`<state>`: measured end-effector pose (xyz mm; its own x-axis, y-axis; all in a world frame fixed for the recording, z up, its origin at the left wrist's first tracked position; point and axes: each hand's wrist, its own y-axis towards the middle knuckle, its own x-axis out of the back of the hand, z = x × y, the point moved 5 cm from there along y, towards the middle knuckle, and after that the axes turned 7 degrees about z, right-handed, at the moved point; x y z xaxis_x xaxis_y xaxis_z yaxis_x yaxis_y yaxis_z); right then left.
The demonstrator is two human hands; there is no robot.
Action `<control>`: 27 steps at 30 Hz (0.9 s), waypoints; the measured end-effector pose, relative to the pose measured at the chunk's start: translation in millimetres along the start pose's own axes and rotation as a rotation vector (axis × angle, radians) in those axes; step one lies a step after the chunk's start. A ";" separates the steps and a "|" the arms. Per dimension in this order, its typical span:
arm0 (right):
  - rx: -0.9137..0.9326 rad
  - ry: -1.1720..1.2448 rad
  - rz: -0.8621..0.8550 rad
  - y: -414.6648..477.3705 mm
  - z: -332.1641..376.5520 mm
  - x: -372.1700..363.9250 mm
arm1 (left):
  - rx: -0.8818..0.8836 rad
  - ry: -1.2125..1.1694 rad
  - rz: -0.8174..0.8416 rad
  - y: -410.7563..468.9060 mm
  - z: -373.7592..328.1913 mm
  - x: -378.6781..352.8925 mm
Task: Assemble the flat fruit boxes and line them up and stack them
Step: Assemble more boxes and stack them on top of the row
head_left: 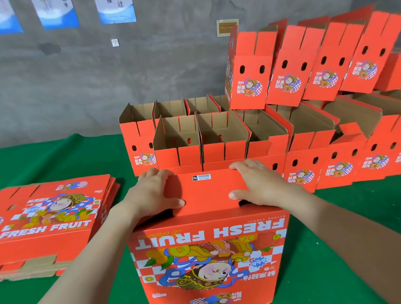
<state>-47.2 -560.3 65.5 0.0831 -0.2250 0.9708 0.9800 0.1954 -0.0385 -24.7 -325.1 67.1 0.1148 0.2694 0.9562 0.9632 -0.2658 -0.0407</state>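
Your box (pixel 213 264) is sitting upside down at 6 o'clock on the green table (pixel 368 232), print facing you, and both hands are on the bottom flap (pixel 207 194). Left hand (pixel 153 195) and right hand (pixel 261 184) each have fingers together, hooked over the flap's far edge, with the thumb tucked at the near notch, so you're clamped on that flap from both ends. Tip imo: push down evenly on both sides so the tabs seat square, and don't let one corner ride up. The flat stack (pixel 44 221) sits at 9 o'clock. The finished boxes (pixel 218 137) are lined up from 12 to 3, so that's the row to join.
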 end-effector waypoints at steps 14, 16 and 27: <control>0.058 0.127 -0.007 4.1 -9.5 -2.2 | -0.050 -0.477 -0.210 -11.5 10.1 18.0; 0.096 0.167 -0.052 4.2 -11.0 1.5 | 0.026 -0.873 -0.239 -19.8 27.0 18.2; -0.431 1.068 0.111 -52.5 -65.2 -79.0 | 0.275 -1.262 0.023 -74.1 64.1 -38.0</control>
<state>-93.4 -615.1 -24.6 0.0821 -0.9592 0.2706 0.9209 -0.0308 -0.3886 -84.9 -256.3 15.2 0.1359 0.9904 0.0266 0.9588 -0.1247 -0.2554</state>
